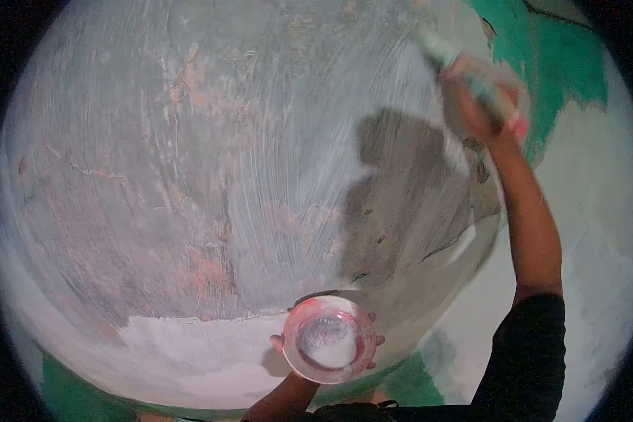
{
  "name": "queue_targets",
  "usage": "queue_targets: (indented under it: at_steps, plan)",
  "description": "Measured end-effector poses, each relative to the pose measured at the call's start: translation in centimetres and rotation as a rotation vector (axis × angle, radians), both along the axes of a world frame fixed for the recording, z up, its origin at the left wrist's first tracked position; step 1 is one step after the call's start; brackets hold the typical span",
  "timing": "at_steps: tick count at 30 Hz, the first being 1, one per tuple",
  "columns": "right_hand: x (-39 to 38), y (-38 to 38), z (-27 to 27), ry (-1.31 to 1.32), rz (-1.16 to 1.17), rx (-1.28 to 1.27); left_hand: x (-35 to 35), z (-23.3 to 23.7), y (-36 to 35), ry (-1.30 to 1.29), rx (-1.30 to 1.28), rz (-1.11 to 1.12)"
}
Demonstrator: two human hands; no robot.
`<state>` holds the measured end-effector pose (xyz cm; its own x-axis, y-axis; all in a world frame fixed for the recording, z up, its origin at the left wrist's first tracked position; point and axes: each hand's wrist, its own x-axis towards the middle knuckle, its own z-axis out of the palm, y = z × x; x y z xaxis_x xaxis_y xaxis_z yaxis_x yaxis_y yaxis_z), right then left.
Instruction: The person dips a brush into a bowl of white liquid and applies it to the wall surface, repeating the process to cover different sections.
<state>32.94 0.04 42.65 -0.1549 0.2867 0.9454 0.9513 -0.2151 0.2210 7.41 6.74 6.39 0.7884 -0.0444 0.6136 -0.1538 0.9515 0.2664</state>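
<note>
In my left hand [278, 344] rests a round bowl [293, 360], its pinkish, red-smeared rim facing up and white liquid paint [330, 344] inside. Fingers wrap the bowl from below, with tips showing at both sides. Up at the top right, my right hand [475, 95] is closed around the handle of a paintbrush [492, 102], blurred by motion. The handle has a pink-red end, and the brush head points up and left, close to the grey wall [288, 141]. White streaks run over the wall below the brush.
Cracks and orange-pink patches mark the wall's left side. White paint [190, 352] covers a band along the bottom. A green painted area [552, 70] lies at upper right, with more green at the bottom. My shadow [408, 190] falls across the wall, right of middle.
</note>
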Motion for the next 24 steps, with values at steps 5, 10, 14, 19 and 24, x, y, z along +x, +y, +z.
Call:
queue_targets:
  at_steps: [5, 10, 14, 19, 24]
  plan:
    - [-0.1, -3.0, -16.1, -0.339, 0.266, -0.632, 0.2, -0.6, -0.1, -0.045, -0.015, -0.040]
    - [-1.4, -3.4, -7.8, -0.020, 0.531, -0.955, 0.5, 0.3, -0.4, -0.043, -0.002, -0.042]
    - [-1.0, -1.4, 4.4, -0.344, 0.351, -0.183, 0.8, 0.7, -1.2, -0.024, -0.106, -0.059]
    - [-1.4, 0.4, 7.0, -0.504, 0.280, 0.226, 0.4, -0.6, -0.8, 0.003, -0.046, -0.073]
    - [-3.9, 1.4, -7.8, -0.660, 0.349, -0.312, 0.1, -1.0, -1.3, 0.055, -0.097, 0.045]
